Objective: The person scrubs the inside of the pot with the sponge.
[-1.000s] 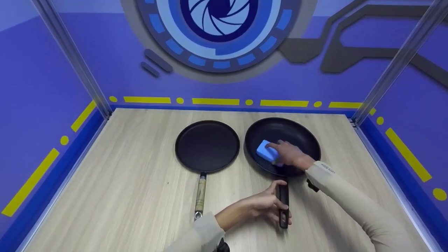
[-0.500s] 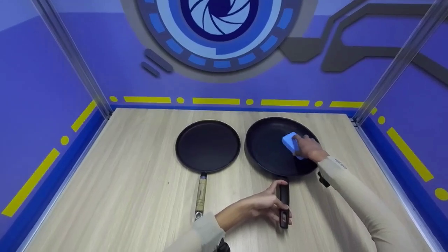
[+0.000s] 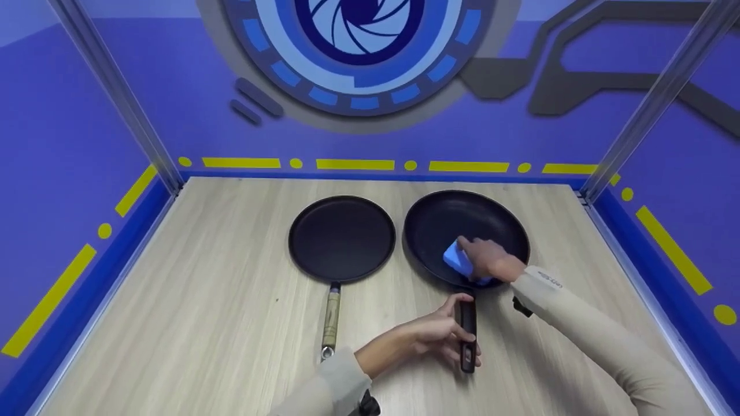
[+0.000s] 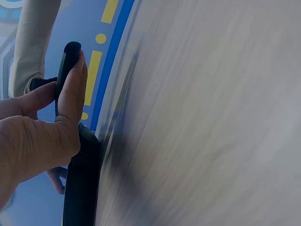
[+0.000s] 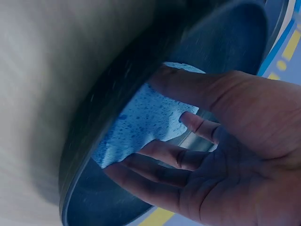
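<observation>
A black frying pan (image 3: 430,222) lies on the right half of the table, its dark handle (image 3: 469,323) pointing towards me. My left hand (image 3: 433,333) holds that handle between thumb and fingers; the left wrist view shows the same handle (image 4: 69,66) pinched. Inside the pan, a blue sponge (image 3: 455,258) sits in the near part of the base, gripped by my right hand (image 3: 488,259). Seen from the right wrist, thumb and fingers curl round the porous sponge (image 5: 146,117) low inside the pan wall (image 5: 108,113).
Left of the frying pan lies a flat black crepe pan (image 3: 342,238) with a wooden handle (image 3: 331,319). Blue-purple panels (image 3: 358,138) enclose the light wooden table (image 3: 231,277) at the back and both sides.
The sponge and right hand swept rightward across the frying pan, then came back left and nearer to me. My left hand stays on the handle.
</observation>
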`<state>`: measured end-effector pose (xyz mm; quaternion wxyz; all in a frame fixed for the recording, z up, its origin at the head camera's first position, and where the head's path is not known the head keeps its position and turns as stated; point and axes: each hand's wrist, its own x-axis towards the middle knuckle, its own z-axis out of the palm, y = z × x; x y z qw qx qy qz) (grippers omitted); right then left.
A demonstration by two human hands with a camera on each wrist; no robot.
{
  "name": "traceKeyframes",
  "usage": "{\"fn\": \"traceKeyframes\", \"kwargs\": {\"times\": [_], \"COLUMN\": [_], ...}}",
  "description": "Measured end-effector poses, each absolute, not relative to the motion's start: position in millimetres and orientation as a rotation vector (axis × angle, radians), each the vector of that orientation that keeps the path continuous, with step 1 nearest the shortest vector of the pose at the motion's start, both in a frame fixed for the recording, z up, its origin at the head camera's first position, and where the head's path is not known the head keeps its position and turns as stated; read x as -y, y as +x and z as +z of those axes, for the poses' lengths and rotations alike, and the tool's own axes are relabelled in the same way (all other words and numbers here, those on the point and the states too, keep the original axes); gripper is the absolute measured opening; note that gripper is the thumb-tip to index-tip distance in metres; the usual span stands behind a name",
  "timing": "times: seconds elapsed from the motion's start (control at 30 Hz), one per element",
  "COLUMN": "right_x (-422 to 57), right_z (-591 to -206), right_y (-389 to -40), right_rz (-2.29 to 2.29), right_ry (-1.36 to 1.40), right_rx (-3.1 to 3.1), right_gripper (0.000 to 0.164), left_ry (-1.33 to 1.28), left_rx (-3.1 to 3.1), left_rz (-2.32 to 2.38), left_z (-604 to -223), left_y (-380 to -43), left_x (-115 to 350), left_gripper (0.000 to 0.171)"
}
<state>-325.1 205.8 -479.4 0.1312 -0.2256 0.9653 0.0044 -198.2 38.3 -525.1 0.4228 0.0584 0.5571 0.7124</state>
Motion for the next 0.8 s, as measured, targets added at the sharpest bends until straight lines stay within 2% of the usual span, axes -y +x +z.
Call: {"fn": "traceKeyframes", "kwargs": {"times": [0.13,0.27,0.47,0.8], "right_x": [-196.6,-187.7,-191.3,-229.1], "right_z": [-485.9,-491.5,-491.2,-471.7], "right_y": [-318.2,-316.1,-315.3,-322.9], "right_rz": [-0.027,-0.110,-0.161,-0.142], "right_ry": [-0.790,-0.860,-0.756,-0.692], "right_rx": [-2.825,-2.826,-2.816,-2.916], "right_gripper": [0.053,0.053,0.058,0.067], "left_ry": [0.158,0.149,0.155,0.166], "left_rx": [-1.409,-1.410,-1.373,-1.336], "left_rz": [1.766,1.769,1.781,1.849], "left_z": [-526.7,-528.7,-529.8,-529.7], "left_y": [-197.6,-196.1,-196.3,-198.3], "left_x": [-37.9,-38.0,-38.4,-32.7], "left_gripper": [0.067,0.067,0.067,0.070]}}
